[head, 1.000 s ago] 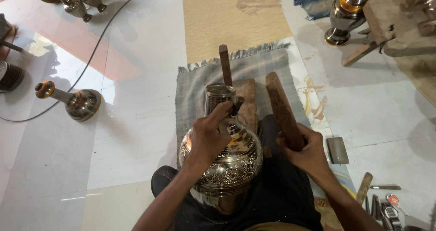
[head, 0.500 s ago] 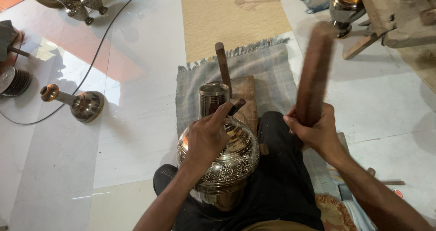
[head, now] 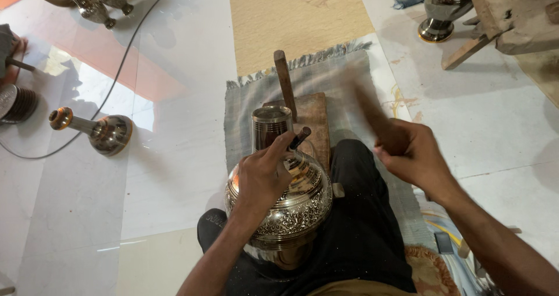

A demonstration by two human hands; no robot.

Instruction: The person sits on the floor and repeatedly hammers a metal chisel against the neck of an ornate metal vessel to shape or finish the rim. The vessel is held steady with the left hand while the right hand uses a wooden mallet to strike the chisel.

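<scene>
Wooden mallet [head: 372,118], raised high a moment ago, now swings blurred in the clenched right hand [head: 410,153] toward the chisel [head: 298,139] the left hand [head: 265,174] pinches against the engraved brass vase [head: 279,203].

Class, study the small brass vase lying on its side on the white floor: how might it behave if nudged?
The small brass vase, round-bodied and lying sideways, would probably roll in a curve. Its polished surface looks slippery; being metal, it is likely stiff.
</scene>
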